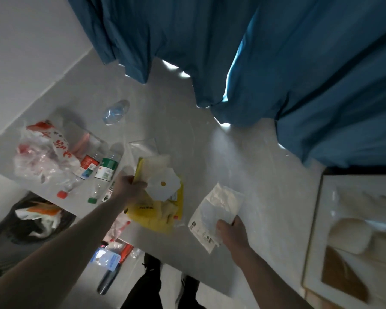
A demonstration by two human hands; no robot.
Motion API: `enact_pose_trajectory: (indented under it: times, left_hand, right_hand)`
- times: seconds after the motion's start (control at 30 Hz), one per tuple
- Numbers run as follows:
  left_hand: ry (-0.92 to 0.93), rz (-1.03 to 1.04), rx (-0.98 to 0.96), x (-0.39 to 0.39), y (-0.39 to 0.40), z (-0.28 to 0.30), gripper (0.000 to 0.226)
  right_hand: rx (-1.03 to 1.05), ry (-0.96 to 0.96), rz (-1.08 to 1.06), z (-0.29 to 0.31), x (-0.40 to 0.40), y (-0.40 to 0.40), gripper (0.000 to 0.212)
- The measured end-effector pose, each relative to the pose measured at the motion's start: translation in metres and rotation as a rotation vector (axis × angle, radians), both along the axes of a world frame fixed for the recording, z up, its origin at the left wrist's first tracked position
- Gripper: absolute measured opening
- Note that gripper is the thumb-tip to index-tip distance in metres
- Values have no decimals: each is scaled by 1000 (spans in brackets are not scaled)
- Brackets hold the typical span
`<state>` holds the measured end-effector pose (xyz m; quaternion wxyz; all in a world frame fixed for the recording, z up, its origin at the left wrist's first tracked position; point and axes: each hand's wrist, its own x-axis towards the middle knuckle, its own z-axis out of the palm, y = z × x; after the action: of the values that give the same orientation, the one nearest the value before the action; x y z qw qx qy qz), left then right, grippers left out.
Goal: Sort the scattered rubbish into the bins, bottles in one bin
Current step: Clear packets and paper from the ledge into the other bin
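My left hand [128, 186] grips the edge of a yellow packet [156, 217] lying with white wrappers [163, 186] on the grey table [243, 157]. My right hand [232, 230] holds a white paper bag [214, 212] by its near corner. Two plastic bottles lie left of my left hand, one with a red cap [85, 168] and one with a green cap [103, 175]. A crushed clear bottle [116, 111] lies farther back. A dark bin [38, 221] with rubbish inside stands on the floor at the left.
A crumpled red-and-white plastic bag [45, 157] sits at the table's left end. Bottles and wrappers [112, 257] lie on the floor below the table edge. Blue curtains [276, 63] hang behind. A framed picture [354, 230] leans at the right. My legs [152, 286] are below.
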<state>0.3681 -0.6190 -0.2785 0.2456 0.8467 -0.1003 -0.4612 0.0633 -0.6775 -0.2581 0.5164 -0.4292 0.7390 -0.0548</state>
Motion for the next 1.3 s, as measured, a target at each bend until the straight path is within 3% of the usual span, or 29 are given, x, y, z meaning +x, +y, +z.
enact_pose_trajectory:
  times: [0.07, 0.4, 0.53, 0.63, 0.73, 0.9, 1.3]
  left_hand:
    - [31, 79, -46, -9, 22, 21, 38]
    - [-87, 238, -257, -104, 137, 103, 38]
    - [-184, 273, -245, -148, 185, 121, 31]
    - [-276, 302, -233, -185, 230, 134, 24]
    - [-354, 362, -206, -218, 282, 144, 25]
    - [-418, 566, -169, -264, 361, 155, 8]
    - [-473, 886, -159, -310, 528, 160, 11]
  right_hand:
    - [18, -22, -25, 11, -11, 8, 27]
    - [76, -226, -11, 47, -75, 46, 27]
    - [67, -268, 49, 53, -102, 54, 34]
    - [50, -316, 119, 59, -117, 60, 16]
    - [65, -341, 173, 56, -126, 75, 11]
    - [132, -389, 331, 61, -117, 114, 17]
    - [169, -432, 621, 86, -48, 248, 15]
